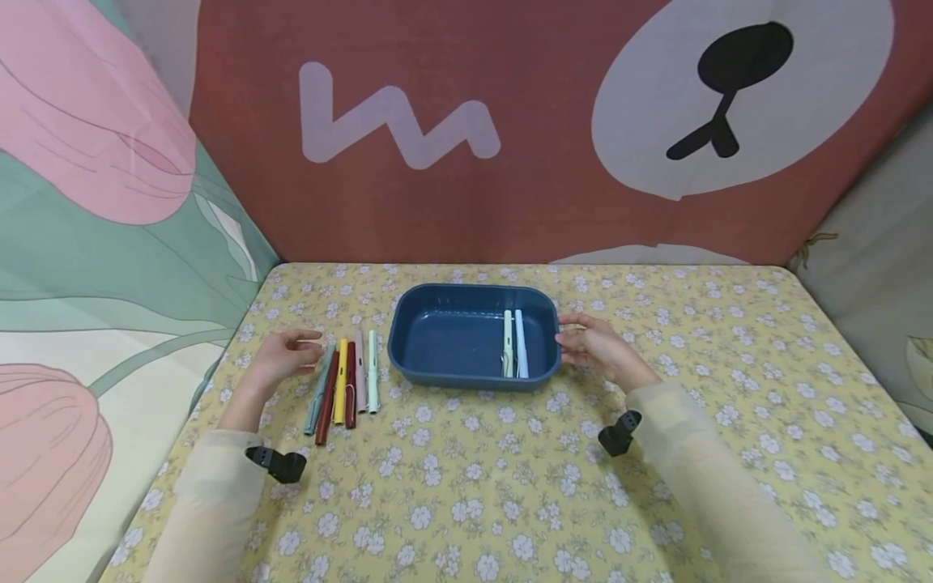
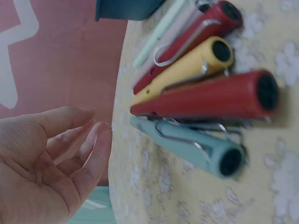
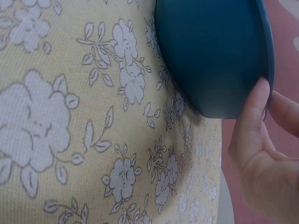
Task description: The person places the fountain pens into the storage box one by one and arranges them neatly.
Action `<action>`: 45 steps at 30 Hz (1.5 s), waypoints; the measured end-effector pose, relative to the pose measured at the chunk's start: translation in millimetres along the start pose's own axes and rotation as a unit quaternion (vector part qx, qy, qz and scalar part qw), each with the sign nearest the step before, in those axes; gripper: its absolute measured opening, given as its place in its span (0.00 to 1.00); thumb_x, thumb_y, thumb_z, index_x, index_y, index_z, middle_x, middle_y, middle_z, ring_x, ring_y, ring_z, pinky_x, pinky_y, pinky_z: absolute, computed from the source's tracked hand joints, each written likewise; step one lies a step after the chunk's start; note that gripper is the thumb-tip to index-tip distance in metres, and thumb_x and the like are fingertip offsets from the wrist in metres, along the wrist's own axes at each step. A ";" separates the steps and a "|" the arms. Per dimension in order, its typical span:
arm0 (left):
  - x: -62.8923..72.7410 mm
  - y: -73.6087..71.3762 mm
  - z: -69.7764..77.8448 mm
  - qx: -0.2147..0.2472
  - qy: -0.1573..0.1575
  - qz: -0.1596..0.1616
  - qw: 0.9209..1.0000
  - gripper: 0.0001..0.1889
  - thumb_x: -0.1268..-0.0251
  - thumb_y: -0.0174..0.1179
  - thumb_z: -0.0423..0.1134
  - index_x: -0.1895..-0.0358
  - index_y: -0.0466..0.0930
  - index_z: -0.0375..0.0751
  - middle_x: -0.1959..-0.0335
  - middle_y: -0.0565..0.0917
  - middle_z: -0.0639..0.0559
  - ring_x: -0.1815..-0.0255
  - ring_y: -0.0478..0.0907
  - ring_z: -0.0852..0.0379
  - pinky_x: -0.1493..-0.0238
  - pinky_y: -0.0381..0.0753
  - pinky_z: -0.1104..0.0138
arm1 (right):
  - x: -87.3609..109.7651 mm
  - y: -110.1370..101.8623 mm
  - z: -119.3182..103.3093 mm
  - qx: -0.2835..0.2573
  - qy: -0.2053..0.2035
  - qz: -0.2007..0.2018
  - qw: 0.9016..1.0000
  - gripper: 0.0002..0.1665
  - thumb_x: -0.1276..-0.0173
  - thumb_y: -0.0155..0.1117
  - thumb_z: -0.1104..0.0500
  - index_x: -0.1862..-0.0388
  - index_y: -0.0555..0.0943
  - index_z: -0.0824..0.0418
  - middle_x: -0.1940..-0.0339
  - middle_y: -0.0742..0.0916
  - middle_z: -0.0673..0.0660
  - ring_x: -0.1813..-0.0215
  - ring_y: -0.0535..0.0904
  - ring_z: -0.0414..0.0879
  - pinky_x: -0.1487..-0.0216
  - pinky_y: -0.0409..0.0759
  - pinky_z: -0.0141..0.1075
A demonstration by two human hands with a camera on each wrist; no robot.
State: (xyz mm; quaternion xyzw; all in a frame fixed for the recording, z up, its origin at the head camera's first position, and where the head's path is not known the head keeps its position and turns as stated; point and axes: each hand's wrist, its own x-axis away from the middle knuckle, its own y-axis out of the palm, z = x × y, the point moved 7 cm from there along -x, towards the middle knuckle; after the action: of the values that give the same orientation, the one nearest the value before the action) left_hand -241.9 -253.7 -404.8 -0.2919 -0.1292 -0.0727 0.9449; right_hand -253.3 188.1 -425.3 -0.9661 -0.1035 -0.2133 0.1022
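A dark blue tray sits mid-table, holding a pale green pen and a light blue pen side by side at its right end. My right hand pinches the tray's right rim, a fingertip against the outer wall in the right wrist view. Left of the tray, capped pens lie in a row: teal, dark red, yellow, another dark red, mauve and mint. My left hand hovers beside the teal pen, fingers loosely bent, holding nothing.
A yellow floral cloth covers the table. Behind it stands a reddish-brown fabric wall with a printed animal face. Patterned fabric hangs along the left side, and greyish fabric on the right.
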 end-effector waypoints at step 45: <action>4.5 10.5 -36.8 -0.023 -0.063 -0.044 0.997 0.28 0.30 0.54 0.39 0.33 0.62 0.26 0.38 0.71 0.27 0.61 0.80 0.66 0.56 0.86 0.67 | 2.3 1.4 0.8 -0.007 -0.001 0.003 1.000 0.28 0.26 0.51 0.62 0.30 0.60 0.65 0.68 0.81 0.47 0.66 0.79 0.36 0.57 0.84 0.31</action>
State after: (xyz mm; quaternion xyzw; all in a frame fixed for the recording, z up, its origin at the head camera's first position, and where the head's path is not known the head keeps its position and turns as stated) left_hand -228.0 -266.5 -438.5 -0.3113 -0.1997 -0.0986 0.9239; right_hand -250.6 187.3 -425.3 -0.9673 -0.0995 -0.2125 0.0963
